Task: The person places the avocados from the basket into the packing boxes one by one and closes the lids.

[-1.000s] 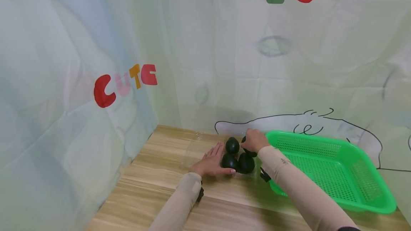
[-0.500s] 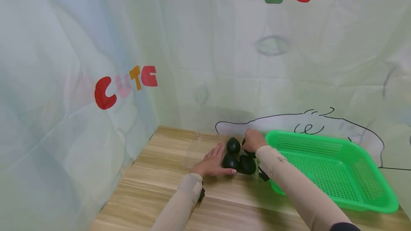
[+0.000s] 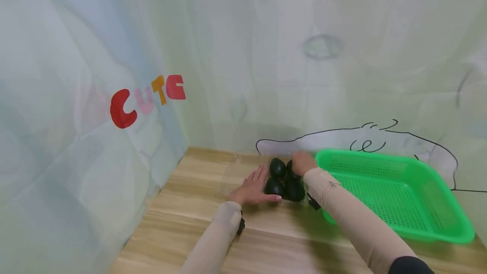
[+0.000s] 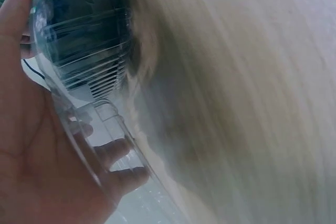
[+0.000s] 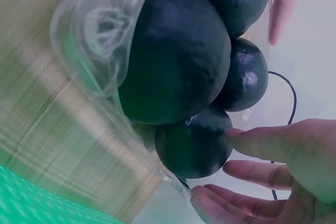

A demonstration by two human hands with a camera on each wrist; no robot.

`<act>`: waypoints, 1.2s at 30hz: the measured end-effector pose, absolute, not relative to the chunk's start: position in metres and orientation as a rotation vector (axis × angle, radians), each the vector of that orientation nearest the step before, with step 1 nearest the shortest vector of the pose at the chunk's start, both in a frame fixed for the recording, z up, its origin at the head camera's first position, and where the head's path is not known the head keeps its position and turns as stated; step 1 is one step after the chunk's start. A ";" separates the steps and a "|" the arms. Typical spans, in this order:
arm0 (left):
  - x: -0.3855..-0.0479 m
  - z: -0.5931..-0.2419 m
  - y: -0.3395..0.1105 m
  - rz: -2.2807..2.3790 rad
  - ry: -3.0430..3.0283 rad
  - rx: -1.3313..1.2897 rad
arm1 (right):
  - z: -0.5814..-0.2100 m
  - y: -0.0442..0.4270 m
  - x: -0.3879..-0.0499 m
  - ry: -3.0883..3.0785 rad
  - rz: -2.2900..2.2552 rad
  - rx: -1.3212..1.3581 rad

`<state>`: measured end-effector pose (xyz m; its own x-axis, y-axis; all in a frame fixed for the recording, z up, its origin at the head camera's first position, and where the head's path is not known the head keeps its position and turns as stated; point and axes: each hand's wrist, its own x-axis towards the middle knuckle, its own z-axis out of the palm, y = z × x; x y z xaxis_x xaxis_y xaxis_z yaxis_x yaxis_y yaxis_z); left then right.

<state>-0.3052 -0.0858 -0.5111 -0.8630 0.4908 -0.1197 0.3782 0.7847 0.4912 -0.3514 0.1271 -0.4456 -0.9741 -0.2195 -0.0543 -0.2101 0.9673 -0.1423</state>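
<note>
Several dark green avocados sit in a clear plastic clamshell box (image 5: 94, 30) on the table, its clear lid (image 3: 236, 174) folded open to the left. The left hand (image 3: 253, 187) rests against the box's left side, fingers straight and spread, thumb along the front beside the front-left avocado (image 3: 274, 187). Through the plastic, some left fingertips (image 4: 131, 177) show in the left wrist view. At the back right, the right hand (image 3: 303, 163) pinches an avocado (image 5: 194, 142) between thumb and fingers. The front-right avocado (image 5: 178, 51) and back-left avocado (image 3: 277, 167) lie beside it, untouched by the right hand.
A green perforated plastic basket (image 3: 384, 231) stands just right of the box, under the right forearm. The wooden table (image 3: 182, 206) meets a printed fabric backdrop (image 3: 236, 54) behind and to the left.
The head view has tilted slightly, so the scene sits a little higher. The right hand has shifted very little, and more of its avocado shows. The left hand stays against the box.
</note>
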 end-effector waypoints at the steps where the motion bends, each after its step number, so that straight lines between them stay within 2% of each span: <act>1: -0.306 -0.509 -0.086 0.672 2.740 0.678 | -0.444 0.127 -0.352 3.061 -0.208 -0.333; 12: -0.298 -0.502 -0.098 0.594 2.826 0.687 | -0.438 0.120 -0.350 3.053 -0.327 -0.293; 19: -0.272 -0.490 -0.094 0.813 3.057 0.661 | -0.433 0.118 -0.351 2.952 -0.347 -0.299; 27: -0.245 -0.489 -0.091 1.518 2.990 0.228 | -0.431 0.125 -0.354 2.921 -0.332 -0.309; 31: -0.226 -0.493 -0.092 1.855 2.689 -0.016 | -0.434 0.128 -0.358 2.900 -0.341 -0.288; 36: -0.204 -0.501 -0.099 2.064 2.122 -0.129 | -0.437 0.129 -0.358 2.899 -0.369 -0.250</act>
